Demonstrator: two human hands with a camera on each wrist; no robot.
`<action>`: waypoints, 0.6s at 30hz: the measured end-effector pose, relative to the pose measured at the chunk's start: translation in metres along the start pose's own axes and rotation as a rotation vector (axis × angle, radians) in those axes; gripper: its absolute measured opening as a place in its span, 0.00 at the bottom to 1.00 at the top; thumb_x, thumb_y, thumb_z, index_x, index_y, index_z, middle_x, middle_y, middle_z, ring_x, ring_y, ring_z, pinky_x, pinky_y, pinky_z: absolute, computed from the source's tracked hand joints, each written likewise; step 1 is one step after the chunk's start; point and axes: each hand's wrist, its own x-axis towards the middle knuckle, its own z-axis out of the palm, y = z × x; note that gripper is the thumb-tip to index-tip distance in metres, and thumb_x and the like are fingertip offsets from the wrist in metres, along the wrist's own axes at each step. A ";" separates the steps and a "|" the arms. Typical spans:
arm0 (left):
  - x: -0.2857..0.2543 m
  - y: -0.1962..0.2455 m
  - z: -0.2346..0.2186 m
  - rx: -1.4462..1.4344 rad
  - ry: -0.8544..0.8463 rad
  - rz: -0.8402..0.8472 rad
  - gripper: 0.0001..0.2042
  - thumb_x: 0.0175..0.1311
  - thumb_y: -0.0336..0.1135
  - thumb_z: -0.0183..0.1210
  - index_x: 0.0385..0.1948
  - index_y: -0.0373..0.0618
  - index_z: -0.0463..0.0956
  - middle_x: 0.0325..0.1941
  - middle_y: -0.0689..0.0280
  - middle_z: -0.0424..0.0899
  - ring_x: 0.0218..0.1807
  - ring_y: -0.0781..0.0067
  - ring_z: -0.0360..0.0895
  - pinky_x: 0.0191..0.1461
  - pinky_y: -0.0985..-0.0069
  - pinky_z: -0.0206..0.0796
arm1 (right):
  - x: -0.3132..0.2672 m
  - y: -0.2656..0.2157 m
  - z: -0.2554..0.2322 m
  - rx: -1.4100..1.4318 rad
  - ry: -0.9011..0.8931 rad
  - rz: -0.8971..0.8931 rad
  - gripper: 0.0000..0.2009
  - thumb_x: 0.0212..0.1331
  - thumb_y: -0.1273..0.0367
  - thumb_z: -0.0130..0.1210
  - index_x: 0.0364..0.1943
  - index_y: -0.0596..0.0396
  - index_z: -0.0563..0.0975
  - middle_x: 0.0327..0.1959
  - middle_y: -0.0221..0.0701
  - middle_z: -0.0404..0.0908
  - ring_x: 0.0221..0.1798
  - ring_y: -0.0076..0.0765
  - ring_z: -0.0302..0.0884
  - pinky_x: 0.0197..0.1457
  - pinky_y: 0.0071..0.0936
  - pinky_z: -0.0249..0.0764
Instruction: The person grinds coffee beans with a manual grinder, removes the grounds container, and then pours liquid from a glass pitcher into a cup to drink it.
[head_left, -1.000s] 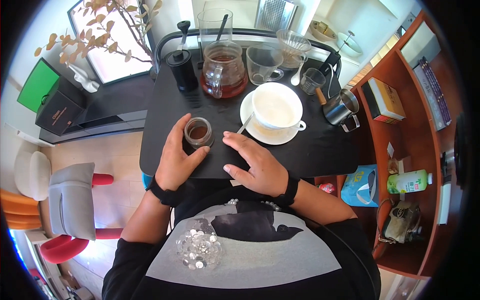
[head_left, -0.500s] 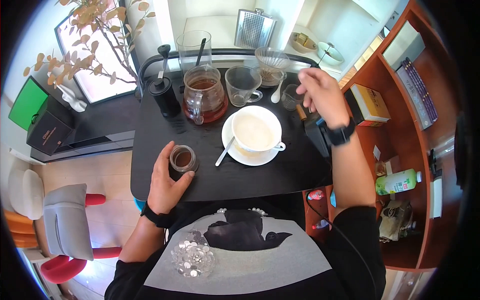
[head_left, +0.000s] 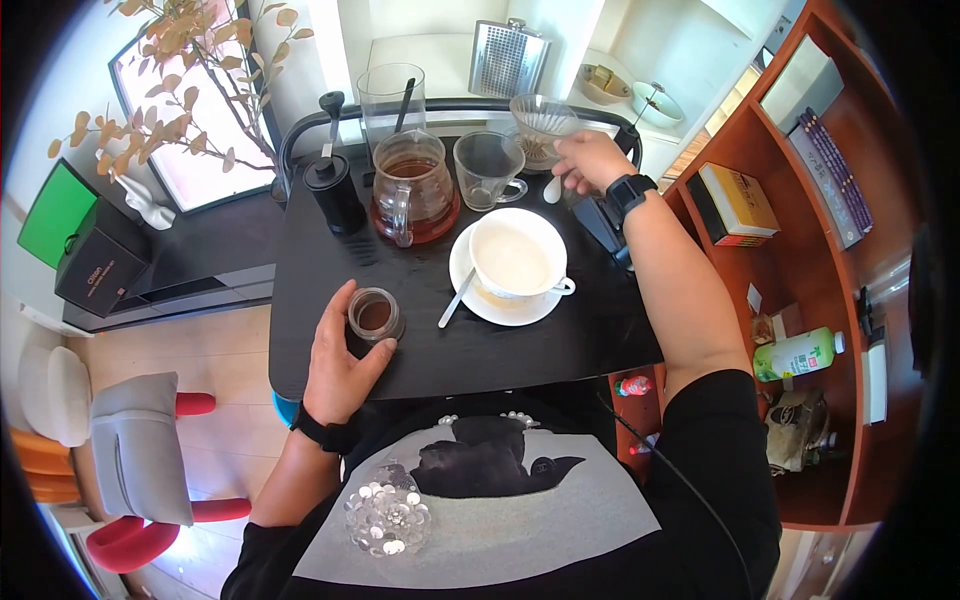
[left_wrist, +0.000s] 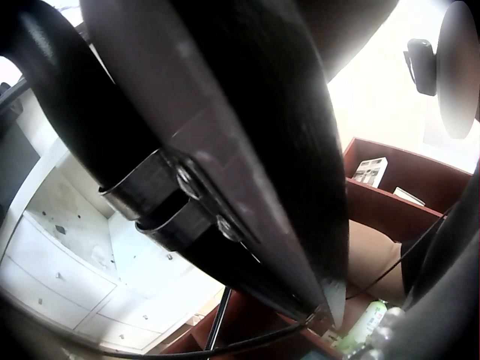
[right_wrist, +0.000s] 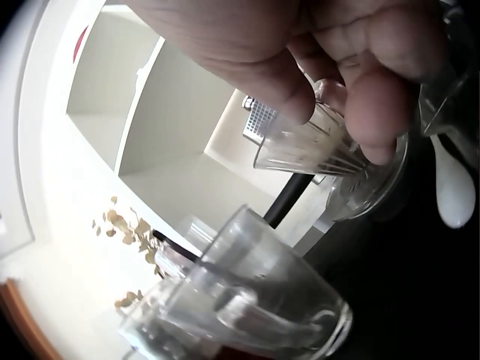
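In the head view my left hand [head_left: 345, 355] rests beside a small glass jar [head_left: 375, 315] of brown powder, its fingers straight along the left side and the thumb at the near side. My right hand [head_left: 592, 162] reaches over the back right of the table, fingers loosely bent. Close under its fingertips lie a white spoon [head_left: 553, 190] and a ribbed glass dripper [head_left: 541, 135]. From the right wrist, those fingertips [right_wrist: 379, 124] overlap the dripper [right_wrist: 307, 142], and the spoon [right_wrist: 454, 187] lies beside them. Nothing shows held there.
A white cup [head_left: 517, 255] of pale liquid sits on a saucer [head_left: 520, 318] with a metal teaspoon [head_left: 457, 298]. Behind stand a glass pot [head_left: 415, 190] of reddish-brown drink, a glass cup [head_left: 487, 170] and a black hand grinder [head_left: 336, 195]. Wooden shelves [head_left: 760, 290] flank the right.
My right hand left the near side of the saucer, swung out to the back right, then moved left toward the dripper and spoon. The left hand stays by the jar.
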 end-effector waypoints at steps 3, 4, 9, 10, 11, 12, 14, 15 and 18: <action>-0.001 -0.001 0.000 -0.020 0.014 -0.002 0.33 0.44 0.27 0.60 0.57 0.37 0.56 0.51 0.55 0.70 0.55 0.63 0.67 0.60 0.72 0.56 | 0.003 0.006 -0.001 0.226 -0.048 -0.002 0.15 0.58 0.63 0.48 0.44 0.60 0.68 0.31 0.36 0.77 0.20 0.23 0.71 0.19 0.16 0.67; -0.001 -0.001 0.001 -0.029 0.028 0.000 0.33 0.44 0.29 0.62 0.56 0.37 0.58 0.51 0.53 0.70 0.55 0.58 0.67 0.59 0.70 0.57 | 0.001 0.005 0.000 0.222 -0.052 -0.004 0.15 0.58 0.63 0.48 0.44 0.60 0.68 0.31 0.36 0.77 0.20 0.23 0.71 0.19 0.16 0.67; -0.001 -0.001 -0.001 -0.010 0.025 0.002 0.33 0.45 0.30 0.61 0.57 0.37 0.57 0.52 0.52 0.69 0.56 0.57 0.66 0.59 0.69 0.57 | -0.025 -0.003 -0.002 0.212 0.044 -0.236 0.10 0.60 0.66 0.47 0.37 0.59 0.70 0.28 0.33 0.75 0.22 0.22 0.72 0.20 0.16 0.68; -0.001 -0.001 -0.001 0.001 0.022 0.002 0.33 0.45 0.31 0.61 0.57 0.37 0.57 0.52 0.52 0.69 0.56 0.57 0.66 0.59 0.69 0.57 | -0.033 -0.006 -0.004 0.209 0.040 -0.306 0.09 0.60 0.66 0.47 0.37 0.58 0.70 0.28 0.32 0.75 0.22 0.21 0.72 0.20 0.16 0.68; -0.001 -0.001 -0.001 -0.003 0.022 0.002 0.33 0.45 0.31 0.61 0.57 0.37 0.57 0.52 0.52 0.69 0.56 0.57 0.66 0.59 0.69 0.57 | -0.039 -0.008 -0.004 0.194 0.031 -0.333 0.08 0.61 0.67 0.46 0.36 0.58 0.70 0.28 0.31 0.75 0.21 0.20 0.72 0.20 0.15 0.68; -0.001 0.000 -0.001 -0.005 0.022 0.006 0.33 0.45 0.31 0.61 0.56 0.37 0.58 0.52 0.52 0.69 0.56 0.57 0.66 0.59 0.69 0.57 | -0.044 -0.010 -0.004 0.191 0.032 -0.332 0.08 0.61 0.67 0.46 0.36 0.58 0.70 0.28 0.31 0.75 0.21 0.20 0.72 0.20 0.15 0.68; -0.001 0.000 0.000 -0.009 0.022 0.006 0.33 0.45 0.31 0.61 0.56 0.37 0.58 0.53 0.52 0.69 0.56 0.57 0.66 0.59 0.69 0.57 | -0.053 -0.013 -0.001 0.211 -0.016 -0.349 0.07 0.61 0.67 0.47 0.36 0.57 0.70 0.28 0.31 0.75 0.21 0.20 0.72 0.20 0.15 0.67; -0.001 0.000 0.000 -0.004 0.018 0.014 0.33 0.45 0.27 0.60 0.57 0.38 0.56 0.52 0.55 0.69 0.55 0.62 0.67 0.60 0.72 0.55 | -0.056 -0.015 0.001 0.228 -0.031 -0.345 0.08 0.61 0.67 0.46 0.36 0.57 0.71 0.27 0.30 0.75 0.20 0.20 0.71 0.20 0.14 0.67; -0.001 -0.001 0.001 -0.016 0.029 0.018 0.33 0.45 0.27 0.60 0.57 0.38 0.57 0.52 0.55 0.69 0.55 0.62 0.67 0.60 0.72 0.56 | -0.060 -0.023 0.006 0.279 -0.115 -0.335 0.09 0.61 0.66 0.46 0.36 0.57 0.70 0.26 0.30 0.75 0.20 0.20 0.71 0.19 0.14 0.66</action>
